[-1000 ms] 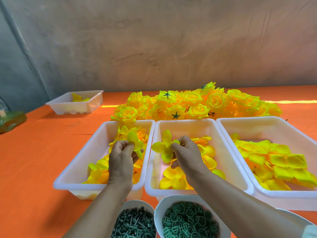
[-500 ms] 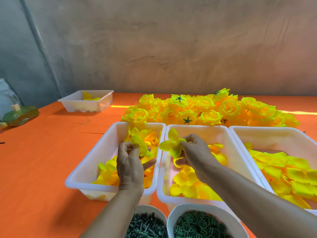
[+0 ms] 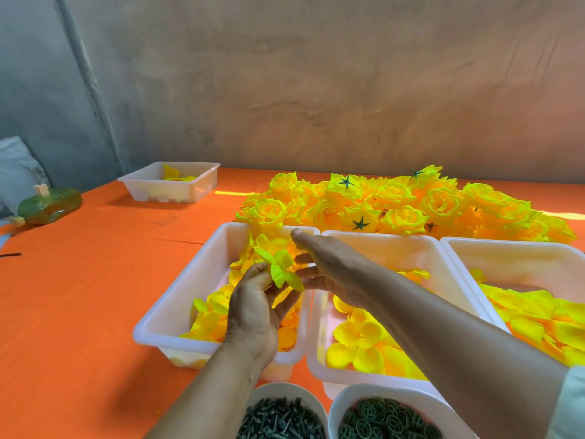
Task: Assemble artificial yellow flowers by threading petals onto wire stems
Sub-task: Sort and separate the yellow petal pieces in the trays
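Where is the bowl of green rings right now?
Head view, bottom edge, right of centre: the bowl of green rings sits beside the bowl of dark green pegs on its left, just in front of the middle petal tray.

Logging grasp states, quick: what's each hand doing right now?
Left hand: holding a yellow-green petal piece over the left tray.
Right hand: open, fingers straight, holding nothing.
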Demonstrator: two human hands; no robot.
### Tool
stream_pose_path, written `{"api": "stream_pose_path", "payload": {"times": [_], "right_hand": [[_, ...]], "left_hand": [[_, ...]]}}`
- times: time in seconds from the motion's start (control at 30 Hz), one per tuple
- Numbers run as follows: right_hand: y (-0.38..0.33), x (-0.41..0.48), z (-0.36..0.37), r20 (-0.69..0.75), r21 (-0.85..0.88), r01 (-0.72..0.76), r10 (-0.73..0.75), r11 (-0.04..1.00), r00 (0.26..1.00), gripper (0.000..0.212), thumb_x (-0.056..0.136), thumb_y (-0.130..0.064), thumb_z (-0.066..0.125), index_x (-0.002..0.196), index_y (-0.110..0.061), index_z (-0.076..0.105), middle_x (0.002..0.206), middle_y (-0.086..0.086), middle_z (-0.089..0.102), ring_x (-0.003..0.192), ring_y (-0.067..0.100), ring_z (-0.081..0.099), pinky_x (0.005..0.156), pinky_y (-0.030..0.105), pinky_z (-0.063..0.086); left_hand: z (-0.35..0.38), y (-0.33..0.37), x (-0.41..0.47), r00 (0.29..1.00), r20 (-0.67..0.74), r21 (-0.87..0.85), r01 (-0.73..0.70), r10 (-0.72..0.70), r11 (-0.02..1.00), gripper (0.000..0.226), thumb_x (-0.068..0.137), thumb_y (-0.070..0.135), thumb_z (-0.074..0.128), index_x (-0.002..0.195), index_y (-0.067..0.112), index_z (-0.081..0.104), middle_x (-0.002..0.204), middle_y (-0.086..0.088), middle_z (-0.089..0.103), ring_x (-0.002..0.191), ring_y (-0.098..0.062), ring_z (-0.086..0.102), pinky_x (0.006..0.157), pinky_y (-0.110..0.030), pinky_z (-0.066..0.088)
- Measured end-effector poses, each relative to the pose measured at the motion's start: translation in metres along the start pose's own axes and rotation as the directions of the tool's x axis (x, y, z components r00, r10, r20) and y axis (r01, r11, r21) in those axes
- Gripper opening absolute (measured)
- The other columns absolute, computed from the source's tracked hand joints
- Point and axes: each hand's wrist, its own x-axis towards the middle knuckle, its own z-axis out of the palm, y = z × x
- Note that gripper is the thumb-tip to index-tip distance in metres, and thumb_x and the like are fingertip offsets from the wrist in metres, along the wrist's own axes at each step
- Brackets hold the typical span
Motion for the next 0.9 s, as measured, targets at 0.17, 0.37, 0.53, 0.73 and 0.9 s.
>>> {"api": "stream_pose_path", "payload": {"times": [0.17, 0.37, 0.53, 0.73, 0.9], "right_hand": [[0.012, -0.010, -0.006, 0.079, 0.016, -0.039, 0.037, 0.999, 0.996, 0.020, 0.088, -0.030, 0.066, 0.094, -0.011, 0.069, 0.078, 0.002, 0.067, 0.066, 0.014, 0.062, 0.063, 0.026, 0.050], [0.027, -0.012, -0.011, -0.086, 0.108, 0.038, -0.028, 0.993, 0.996, 0.014, 0.082, -0.014, 0.072, 0.085, -0.015, 0.059, 0.072, 0.002, 0.058, 0.061, 0.011, 0.052, 0.055, 0.022, 0.045], [0.030, -0.017, -0.015, -0.016, 0.201, 0.029, -0.027, 0.979, 1.000, 0.007, 0.087, -0.015, 0.066, 0.082, -0.015, 0.061, 0.070, 0.003, 0.061, 0.055, 0.011, 0.056, 0.049, 0.022, 0.043], [0.030, -0.018, -0.015, 0.034, 0.334, 0.006, -0.019, 0.943, 0.999, 0.010, 0.090, -0.015, 0.057, 0.082, -0.018, 0.062, 0.070, -0.001, 0.062, 0.053, 0.008, 0.056, 0.056, 0.023, 0.041], [0.031, -0.021, -0.016, 0.046, 0.438, -0.037, 0.018, 0.898, 0.999, 0.020, 0.089, -0.017, 0.056, 0.098, -0.007, 0.071, 0.074, 0.003, 0.065, 0.054, 0.009, 0.060, 0.049, 0.018, 0.046]], "left_hand": [[0.000, -0.002, 0.004, 0.997, 0.051, 0.038, 0.059, -0.061, 0.998, 0.025, 0.091, 0.008, 0.050, 0.084, 0.025, 0.067, 0.074, 0.003, 0.069, 0.061, -0.005, 0.065, 0.056, -0.021, 0.050], [0.000, -0.002, 0.006, 0.994, 0.019, 0.012, 0.110, -0.110, 0.994, 0.039, 0.090, 0.055, 0.052, 0.081, 0.021, 0.069, 0.073, -0.002, 0.069, 0.062, -0.013, 0.063, 0.064, -0.029, 0.049], [0.003, -0.008, 0.004, 0.998, 0.038, 0.168, 0.042, -0.049, 0.985, 0.014, 0.087, 0.006, 0.062, 0.090, 0.019, 0.064, 0.082, -0.004, 0.069, 0.071, -0.017, 0.061, 0.062, -0.026, 0.051], [0.002, -0.009, 0.005, 1.000, 0.018, 0.161, 0.013, -0.016, 0.987, 0.022, 0.088, -0.001, 0.058, 0.101, 0.017, 0.063, 0.079, -0.002, 0.069, 0.065, -0.014, 0.060, 0.061, -0.026, 0.050], [0.003, -0.012, 0.005, 0.998, 0.054, 0.210, -0.028, 0.017, 0.977, 0.023, 0.088, -0.001, 0.060, 0.102, 0.017, 0.057, 0.074, 0.002, 0.070, 0.068, -0.012, 0.059, 0.061, -0.027, 0.049]]}}
